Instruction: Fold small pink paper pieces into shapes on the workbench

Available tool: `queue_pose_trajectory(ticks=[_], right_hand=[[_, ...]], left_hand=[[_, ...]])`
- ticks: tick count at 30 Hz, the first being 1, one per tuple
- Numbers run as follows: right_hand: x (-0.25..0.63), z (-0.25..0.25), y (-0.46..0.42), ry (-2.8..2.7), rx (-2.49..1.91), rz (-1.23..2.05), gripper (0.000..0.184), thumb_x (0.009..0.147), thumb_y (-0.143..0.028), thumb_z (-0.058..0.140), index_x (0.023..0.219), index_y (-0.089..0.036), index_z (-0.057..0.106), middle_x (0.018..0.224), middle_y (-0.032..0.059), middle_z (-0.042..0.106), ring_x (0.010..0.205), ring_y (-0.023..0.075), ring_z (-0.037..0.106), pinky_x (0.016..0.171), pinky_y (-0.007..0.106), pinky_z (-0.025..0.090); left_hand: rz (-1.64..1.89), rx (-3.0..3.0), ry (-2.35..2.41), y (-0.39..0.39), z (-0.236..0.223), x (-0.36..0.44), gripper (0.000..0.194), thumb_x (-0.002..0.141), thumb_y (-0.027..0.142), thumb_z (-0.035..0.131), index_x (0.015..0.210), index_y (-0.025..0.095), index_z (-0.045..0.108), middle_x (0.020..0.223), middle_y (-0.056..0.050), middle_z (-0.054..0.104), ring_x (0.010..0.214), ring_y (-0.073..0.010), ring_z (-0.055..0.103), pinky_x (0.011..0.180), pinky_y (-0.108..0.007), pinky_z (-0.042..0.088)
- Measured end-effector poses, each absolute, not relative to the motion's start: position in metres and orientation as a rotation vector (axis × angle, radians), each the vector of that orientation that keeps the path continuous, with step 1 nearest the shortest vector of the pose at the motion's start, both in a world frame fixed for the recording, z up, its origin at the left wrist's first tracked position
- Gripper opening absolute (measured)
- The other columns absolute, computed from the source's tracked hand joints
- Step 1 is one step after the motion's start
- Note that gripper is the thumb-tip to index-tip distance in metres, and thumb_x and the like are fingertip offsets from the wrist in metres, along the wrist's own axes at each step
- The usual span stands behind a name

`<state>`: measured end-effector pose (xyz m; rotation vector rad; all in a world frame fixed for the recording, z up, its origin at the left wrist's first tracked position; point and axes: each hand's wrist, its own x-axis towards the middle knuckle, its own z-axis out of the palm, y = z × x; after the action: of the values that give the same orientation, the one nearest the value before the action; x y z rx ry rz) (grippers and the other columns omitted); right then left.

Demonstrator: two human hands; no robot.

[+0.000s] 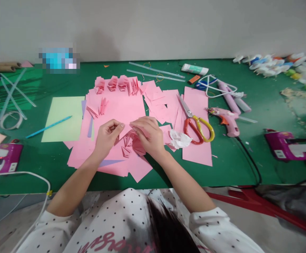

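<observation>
Pinching a small pink paper between them, the left hand and right hand have folded bundles nearby, seemingly finished, while loose flat sheets look unfolded.

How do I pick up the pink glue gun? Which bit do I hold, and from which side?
Best to take the pink glue gun by its handle, from your side of the table, since the handle points roughly towards you. Keep off the nozzle, which faces left and may be hot, and the orange trigger. Lift gently: a cord trails from the handle.
</observation>
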<state>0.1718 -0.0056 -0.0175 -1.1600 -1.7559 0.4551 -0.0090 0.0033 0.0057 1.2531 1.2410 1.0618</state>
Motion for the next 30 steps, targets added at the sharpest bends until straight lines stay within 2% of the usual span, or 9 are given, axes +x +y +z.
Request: queue_pose_trajectory(ticks=[5,11,14,17,19,24,30], right_hand=[[0.172,-0.020,-0.005,-1.757,-1.151,0.457,0.024,0.099,-0.025,0.052,0.106,-0.031,0.075,0.103,0.0042,0.078,0.108,0.0261,0.065,0.098,0.051,0.054],[0.172,-0.021,-0.007,-1.746,-1.132,0.442,0.025,0.100,-0.023,0.050,0.111,-0.030,0.072,0.112,0.0048,0.076,0.112,0.0252,0.064,0.100,0.051,0.053],[0.169,-0.019,-0.010,-1.719,-1.122,0.443,0.023,0.099,-0.030,0.055,0.119,-0.028,0.065,0.118,0.0091,0.071,0.115,0.0255,0.063,0.098,0.049,0.054],[0.164,-0.020,-0.013,-1.751,-1.090,0.484,0.034,0.092,-0.041,0.067,0.121,-0.026,0.060,0.119,0.0120,0.067,0.116,0.0275,0.062,0.095,0.048,0.057],[0.162,-0.021,-0.014,-1.792,-1.097,0.487,0.038,0.089,-0.042,0.070,0.122,-0.026,0.059,0.121,0.0124,0.065,0.118,0.0277,0.061,0.096,0.049,0.056],[0.162,-0.023,-0.013,-1.804,-1.157,0.489,0.024,0.096,-0.035,0.061,0.118,-0.027,0.063,0.115,0.0093,0.072,0.108,0.0253,0.066,0.093,0.046,0.057],[0.164,-0.020,-0.012,-1.795,-1.116,0.458,0.019,0.097,-0.033,0.060,0.112,-0.026,0.067,0.108,0.0070,0.077,0.098,0.0232,0.069,0.087,0.043,0.058]], left_hand=[[1.044,1.202,1.195,0.003,0.005,-0.010,0.019,0.086,0.032,0.070,0.074,0.019,0.064,0.048,0.008,0.040,0.040,-0.0058,0.036,0.039,-0.020,0.028],[0.992,1.134,1.165,0.002,0.002,-0.008,0.018,0.088,0.035,0.068,0.079,0.020,0.062,0.047,0.007,0.050,0.036,-0.0067,0.041,0.037,-0.019,0.030],[1.011,1.130,1.186,0.002,0.001,-0.008,0.023,0.088,0.037,0.069,0.075,0.019,0.060,0.051,0.004,0.059,0.039,-0.0067,0.046,0.038,-0.019,0.032],[1.060,1.107,1.190,0.002,0.000,-0.008,0.026,0.088,0.038,0.068,0.075,0.019,0.058,0.055,0.002,0.063,0.044,-0.0081,0.052,0.041,-0.019,0.036],[1.081,1.092,1.179,0.003,0.000,-0.009,0.026,0.089,0.039,0.067,0.076,0.019,0.058,0.057,0.001,0.065,0.046,-0.0089,0.055,0.043,-0.019,0.039],[1.087,1.121,1.179,0.003,0.000,-0.009,0.024,0.087,0.038,0.069,0.076,0.019,0.061,0.061,0.001,0.065,0.046,-0.0069,0.050,0.044,-0.020,0.036],[1.058,1.075,1.174,0.004,0.001,-0.008,0.021,0.086,0.035,0.069,0.075,0.018,0.062,0.061,0.001,0.065,0.047,-0.0065,0.048,0.045,-0.020,0.036]])
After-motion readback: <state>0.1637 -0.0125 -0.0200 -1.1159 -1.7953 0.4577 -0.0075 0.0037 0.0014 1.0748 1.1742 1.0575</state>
